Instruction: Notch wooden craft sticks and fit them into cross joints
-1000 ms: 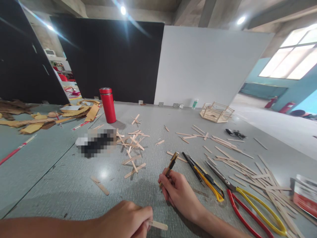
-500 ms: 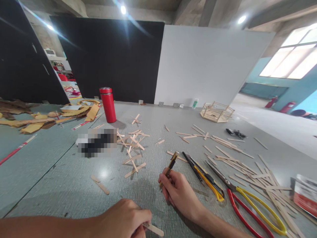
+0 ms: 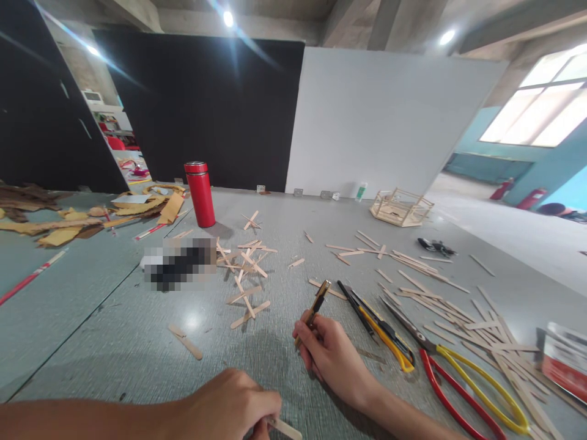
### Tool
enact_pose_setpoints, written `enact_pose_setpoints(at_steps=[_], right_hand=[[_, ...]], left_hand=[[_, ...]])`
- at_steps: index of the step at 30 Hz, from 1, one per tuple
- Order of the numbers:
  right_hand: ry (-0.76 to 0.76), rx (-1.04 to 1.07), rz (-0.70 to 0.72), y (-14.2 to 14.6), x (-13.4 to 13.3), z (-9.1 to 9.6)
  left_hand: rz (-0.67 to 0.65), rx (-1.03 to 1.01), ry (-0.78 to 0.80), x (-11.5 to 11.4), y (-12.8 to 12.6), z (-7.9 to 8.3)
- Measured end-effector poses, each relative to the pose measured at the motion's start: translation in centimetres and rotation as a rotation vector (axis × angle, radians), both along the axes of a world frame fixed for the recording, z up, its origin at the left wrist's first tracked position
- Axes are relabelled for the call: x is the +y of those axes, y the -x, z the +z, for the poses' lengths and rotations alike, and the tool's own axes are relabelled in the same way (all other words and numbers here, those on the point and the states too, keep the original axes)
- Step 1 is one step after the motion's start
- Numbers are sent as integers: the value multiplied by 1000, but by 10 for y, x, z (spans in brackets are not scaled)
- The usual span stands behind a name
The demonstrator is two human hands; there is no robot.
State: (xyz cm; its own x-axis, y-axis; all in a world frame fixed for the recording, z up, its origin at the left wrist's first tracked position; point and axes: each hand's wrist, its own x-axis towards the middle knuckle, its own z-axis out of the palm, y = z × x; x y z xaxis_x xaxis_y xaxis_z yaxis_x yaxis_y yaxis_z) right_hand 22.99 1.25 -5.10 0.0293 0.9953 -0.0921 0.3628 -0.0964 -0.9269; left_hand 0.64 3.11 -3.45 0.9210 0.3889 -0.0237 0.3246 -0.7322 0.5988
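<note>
My left hand [image 3: 232,406] is at the bottom edge of the view, fingers pinched on a short flat wooden stick [image 3: 285,428] that pokes out to the right. My right hand [image 3: 332,357] rests on the grey table [image 3: 114,342] just right of it, closed round a small utility knife [image 3: 315,307] whose tip points up and away. The two hands are a short gap apart.
A yellow utility knife [image 3: 383,330] and red-and-yellow-handled shears [image 3: 458,379] lie right of my right hand. Loose wooden sticks [image 3: 245,269] are scattered ahead and to the right. A red flask [image 3: 200,194], cardboard scraps [image 3: 137,208] and a stick-built frame [image 3: 400,208] stand farther back.
My left hand has turned the wooden stick slightly downward and drawn it toward the bottom edge. The right hand and its knife have stayed put.
</note>
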Motion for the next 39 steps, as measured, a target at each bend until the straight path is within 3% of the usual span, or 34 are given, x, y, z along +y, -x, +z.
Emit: enact_pose_setpoints(at_steps=[5, 12, 20, 39], right_hand=[[-3, -1, 2, 0, -1, 1], [5, 5, 3, -1, 0, 1], [-4, -5, 10, -1, 1, -1], [-9, -21, 26, -2, 0, -4]], left_hand=[[4, -1, -49, 1, 0, 0], [-2, -9, 53, 2, -2, 8], [12, 3, 26, 1, -1, 1], [27, -34, 14, 0, -2, 0]])
